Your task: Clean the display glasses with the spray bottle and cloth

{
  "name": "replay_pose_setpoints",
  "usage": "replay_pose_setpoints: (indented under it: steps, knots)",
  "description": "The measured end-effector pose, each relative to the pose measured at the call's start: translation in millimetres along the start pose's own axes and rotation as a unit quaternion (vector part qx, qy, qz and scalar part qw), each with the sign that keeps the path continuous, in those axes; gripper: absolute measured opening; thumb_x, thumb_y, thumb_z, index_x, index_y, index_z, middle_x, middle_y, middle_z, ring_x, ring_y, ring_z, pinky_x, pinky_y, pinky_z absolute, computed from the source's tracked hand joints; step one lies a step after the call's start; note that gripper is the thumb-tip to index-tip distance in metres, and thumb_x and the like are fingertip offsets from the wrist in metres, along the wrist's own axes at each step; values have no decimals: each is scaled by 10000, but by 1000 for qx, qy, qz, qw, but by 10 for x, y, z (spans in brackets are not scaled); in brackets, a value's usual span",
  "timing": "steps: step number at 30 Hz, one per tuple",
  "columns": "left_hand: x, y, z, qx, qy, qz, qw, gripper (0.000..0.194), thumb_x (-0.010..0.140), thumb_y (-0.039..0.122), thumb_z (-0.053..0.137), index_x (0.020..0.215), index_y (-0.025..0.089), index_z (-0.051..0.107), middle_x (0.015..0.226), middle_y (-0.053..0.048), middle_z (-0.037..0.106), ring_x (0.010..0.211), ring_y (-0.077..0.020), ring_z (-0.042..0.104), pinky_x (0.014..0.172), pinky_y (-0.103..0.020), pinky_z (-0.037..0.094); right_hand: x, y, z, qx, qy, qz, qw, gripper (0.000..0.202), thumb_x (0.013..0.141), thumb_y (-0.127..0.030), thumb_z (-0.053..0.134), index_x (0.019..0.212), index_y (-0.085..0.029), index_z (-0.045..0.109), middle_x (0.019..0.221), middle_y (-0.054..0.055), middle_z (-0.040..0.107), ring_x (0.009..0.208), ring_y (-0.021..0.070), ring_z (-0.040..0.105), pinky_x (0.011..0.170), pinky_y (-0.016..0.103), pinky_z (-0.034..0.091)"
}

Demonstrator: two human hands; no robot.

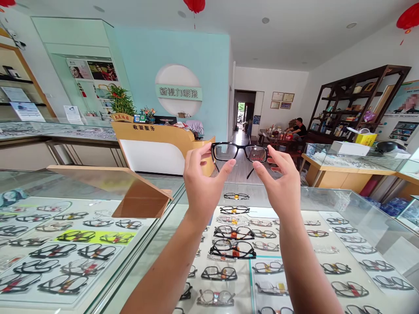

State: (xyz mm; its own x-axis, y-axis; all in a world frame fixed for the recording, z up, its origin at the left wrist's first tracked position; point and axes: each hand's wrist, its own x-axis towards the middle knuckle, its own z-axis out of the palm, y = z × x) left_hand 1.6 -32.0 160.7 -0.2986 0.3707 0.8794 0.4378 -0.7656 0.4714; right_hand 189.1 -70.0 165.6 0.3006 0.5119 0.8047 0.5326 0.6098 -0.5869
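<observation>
Forearms (166, 266) lie over the glass display case (140, 253); above this case, the left hand (201, 181) and the right hand (281, 181) hold black-framed spectacles (241, 147), one at each end, with fingers half curled and thumbs below the lenses. The step in hand seems to be holding them up, and the next move calls for equal, light pressure. They look rectangular and glossy, with clear lenses, one showing small reddish marks.

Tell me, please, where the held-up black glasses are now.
In the head view, the black glasses are just right of centre, held up between the left hand and right hand, above the glass case.
</observation>
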Motion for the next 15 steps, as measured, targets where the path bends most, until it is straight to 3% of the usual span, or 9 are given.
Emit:
replay_pose_setpoints:
  steps: [7, 15]
  knots:
    - [-4, 5, -5, 25, 15, 32, 999, 545, 908, 488, 917, 1345, 246, 697, 1237, -92, 735, 1163, -268, 732, 964, -445, 598, 4, -5, 23, 0, -6, 13, 1000, 584, 953, -563, 813, 1473, -301, 765, 1382, 122, 763, 1187, 298, 743, 1000, 544, 615]
    - [-8, 30, -1, 32, -13, 3, 999, 512, 931, 498, 873, 1337, 244, 691, 1266, -101, 752, 1205, -280, 737, 982, -460, 594, -3, -25, 22, -21, 9, 4, 1000, 589, 952, -567, 806, 1473, -297, 762, 1351, 118, 762, 1161, 298, 737, 989, 544, 607]
